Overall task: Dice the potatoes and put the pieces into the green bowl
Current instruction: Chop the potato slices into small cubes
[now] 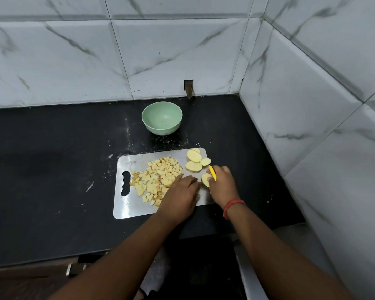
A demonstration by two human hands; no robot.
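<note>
Potato slices [194, 161] are waiting at the far right corner of the steel cutting board [126, 210], diced pieces [158, 179] piling mid-board. The right hand [222, 186] is gripping a yellow knife [212, 173] and one slice [205, 179]; the left hand [179, 197] is lying flat, fingers relaxed. Dicing is seemingly continuing. The green bowl [162, 118] is sitting empty beyond the board's far edge, with open counter [52, 159] leftward.
</note>
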